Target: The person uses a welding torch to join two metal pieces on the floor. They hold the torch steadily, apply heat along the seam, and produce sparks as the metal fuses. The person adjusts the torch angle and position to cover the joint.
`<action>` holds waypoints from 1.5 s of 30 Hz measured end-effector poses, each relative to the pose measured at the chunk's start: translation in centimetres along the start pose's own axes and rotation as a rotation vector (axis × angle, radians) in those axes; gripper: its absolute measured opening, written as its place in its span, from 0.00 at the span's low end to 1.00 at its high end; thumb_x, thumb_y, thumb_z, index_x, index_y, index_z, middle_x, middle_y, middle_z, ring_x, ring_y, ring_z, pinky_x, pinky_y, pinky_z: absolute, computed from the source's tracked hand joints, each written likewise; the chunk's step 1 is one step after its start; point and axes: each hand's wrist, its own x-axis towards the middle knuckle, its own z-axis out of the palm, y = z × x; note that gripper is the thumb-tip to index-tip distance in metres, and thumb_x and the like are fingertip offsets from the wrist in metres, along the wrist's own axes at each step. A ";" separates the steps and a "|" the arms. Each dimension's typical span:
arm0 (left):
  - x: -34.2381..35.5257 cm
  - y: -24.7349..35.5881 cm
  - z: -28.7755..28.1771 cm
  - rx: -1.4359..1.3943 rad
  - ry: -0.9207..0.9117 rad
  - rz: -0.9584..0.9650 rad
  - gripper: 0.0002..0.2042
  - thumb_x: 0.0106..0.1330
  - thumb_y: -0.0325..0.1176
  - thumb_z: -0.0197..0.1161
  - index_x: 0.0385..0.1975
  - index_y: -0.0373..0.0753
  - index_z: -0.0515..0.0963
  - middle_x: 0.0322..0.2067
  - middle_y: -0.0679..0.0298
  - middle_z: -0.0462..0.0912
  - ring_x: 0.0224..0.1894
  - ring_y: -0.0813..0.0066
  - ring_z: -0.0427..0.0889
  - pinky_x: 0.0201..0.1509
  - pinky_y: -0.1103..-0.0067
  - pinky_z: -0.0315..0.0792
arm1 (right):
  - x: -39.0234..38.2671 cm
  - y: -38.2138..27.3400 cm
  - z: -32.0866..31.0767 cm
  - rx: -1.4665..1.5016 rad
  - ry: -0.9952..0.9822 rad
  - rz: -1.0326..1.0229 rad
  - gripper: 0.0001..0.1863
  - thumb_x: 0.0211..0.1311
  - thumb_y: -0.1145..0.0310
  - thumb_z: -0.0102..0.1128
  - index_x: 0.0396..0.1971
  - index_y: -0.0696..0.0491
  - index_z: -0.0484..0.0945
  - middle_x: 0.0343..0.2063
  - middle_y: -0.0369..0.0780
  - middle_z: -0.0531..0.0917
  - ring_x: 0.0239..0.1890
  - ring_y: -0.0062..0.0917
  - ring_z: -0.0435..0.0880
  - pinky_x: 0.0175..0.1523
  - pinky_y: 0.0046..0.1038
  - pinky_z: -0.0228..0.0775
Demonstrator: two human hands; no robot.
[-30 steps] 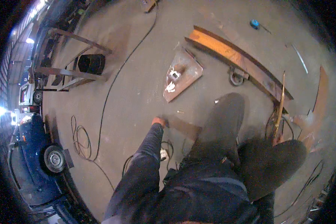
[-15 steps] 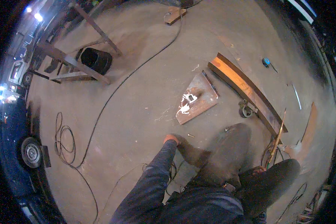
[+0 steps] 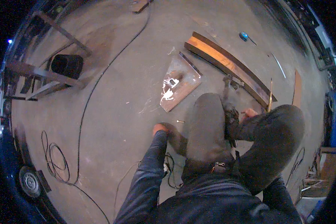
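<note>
My left hand (image 3: 160, 129) is low in front of my left knee, close to the floor, with its fingers hidden at this angle. Beside it lies a small bolt (image 3: 180, 121). My right hand (image 3: 249, 112) shows between my knees, only partly visible, and whether it grips anything is unclear. Close to it, a slim brass-coloured rod like a torch (image 3: 270, 93) stands up behind my right knee. A rusty tapered steel plate (image 3: 183, 84) with white markings and a hole lies ahead. Right of it rests a long rusty steel channel (image 3: 227, 64), with a dark metal clamp-like piece (image 3: 233, 81) against its near side.
A blue tape measure (image 3: 243, 36) and a thin light strip (image 3: 279, 65) lie at far right. A black cable (image 3: 97, 78) crosses the floor, coiled at left. At upper left stand a metal frame (image 3: 44, 71) and a black bucket (image 3: 67, 66). A vehicle wheel (image 3: 29, 182) is at left.
My view has shifted, so the plate and channel sit further left and higher. My right hand has moved forward between my knees. My left hand stays low near the bolt.
</note>
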 end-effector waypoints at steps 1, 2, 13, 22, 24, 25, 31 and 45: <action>1.3 -2.2 0.1 -0.022 0.025 -0.036 0.23 0.55 0.43 0.75 0.49 0.37 0.83 0.52 0.55 0.84 0.54 0.57 0.84 0.57 0.67 0.78 | 1.8 -0.5 1.3 0.030 -0.060 -0.031 0.22 0.65 0.65 0.60 0.56 0.56 0.72 0.37 0.44 0.80 0.37 0.32 0.80 0.43 0.34 0.73; 1.9 -2.5 0.6 -0.052 0.031 -0.039 0.23 0.55 0.41 0.75 0.49 0.37 0.83 0.51 0.55 0.84 0.53 0.57 0.84 0.58 0.66 0.78 | 2.7 -1.0 1.6 0.035 -0.099 -0.045 0.21 0.65 0.65 0.60 0.56 0.56 0.73 0.36 0.44 0.80 0.37 0.32 0.80 0.43 0.34 0.73; 4.9 -2.4 3.3 -0.472 0.193 -0.098 0.20 0.67 0.43 0.54 0.51 0.37 0.81 0.52 0.50 0.82 0.53 0.48 0.83 0.56 0.59 0.76 | 10.8 -2.1 3.7 -0.024 -0.448 -0.116 0.19 0.66 0.64 0.60 0.53 0.56 0.74 0.32 0.42 0.81 0.32 0.28 0.80 0.39 0.31 0.73; 7.8 -1.9 6.7 -0.558 0.209 0.007 0.18 0.69 0.43 0.50 0.47 0.41 0.82 0.51 0.49 0.82 0.54 0.46 0.81 0.56 0.54 0.75 | 18.1 6.4 3.0 -0.014 -0.604 -0.064 0.17 0.68 0.63 0.60 0.51 0.56 0.75 0.28 0.41 0.81 0.28 0.26 0.80 0.35 0.29 0.74; 7.6 -4.9 6.1 -0.525 0.356 0.105 0.17 0.68 0.40 0.50 0.44 0.36 0.82 0.49 0.47 0.83 0.50 0.47 0.83 0.54 0.55 0.76 | 20.9 11.3 3.0 0.099 -0.614 -0.054 0.16 0.68 0.62 0.60 0.50 0.56 0.76 0.27 0.40 0.81 0.27 0.25 0.80 0.35 0.28 0.74; 7.8 -7.9 3.7 -0.453 0.386 0.138 0.18 0.69 0.39 0.50 0.50 0.37 0.80 0.48 0.47 0.83 0.50 0.47 0.83 0.54 0.55 0.76 | 24.3 12.9 4.6 0.111 -0.625 -0.067 0.15 0.68 0.64 0.59 0.49 0.55 0.75 0.27 0.41 0.81 0.26 0.26 0.80 0.33 0.29 0.74; 6.6 -7.0 11.7 -0.457 0.419 0.235 0.18 0.68 0.40 0.55 0.54 0.41 0.76 0.50 0.51 0.82 0.53 0.49 0.80 0.55 0.58 0.75 | 23.3 11.8 7.0 0.018 -0.649 0.377 0.11 0.70 0.63 0.59 0.45 0.52 0.73 0.28 0.41 0.80 0.25 0.28 0.81 0.27 0.32 0.75; 3.9 -6.9 -7.7 -0.444 0.448 -0.047 0.23 0.64 0.51 0.62 0.49 0.37 0.79 0.46 0.46 0.84 0.51 0.47 0.81 0.55 0.59 0.73 | 27.3 -4.5 6.5 0.095 -0.536 0.063 0.14 0.69 0.66 0.56 0.48 0.58 0.74 0.30 0.40 0.83 0.31 0.23 0.82 0.37 0.26 0.75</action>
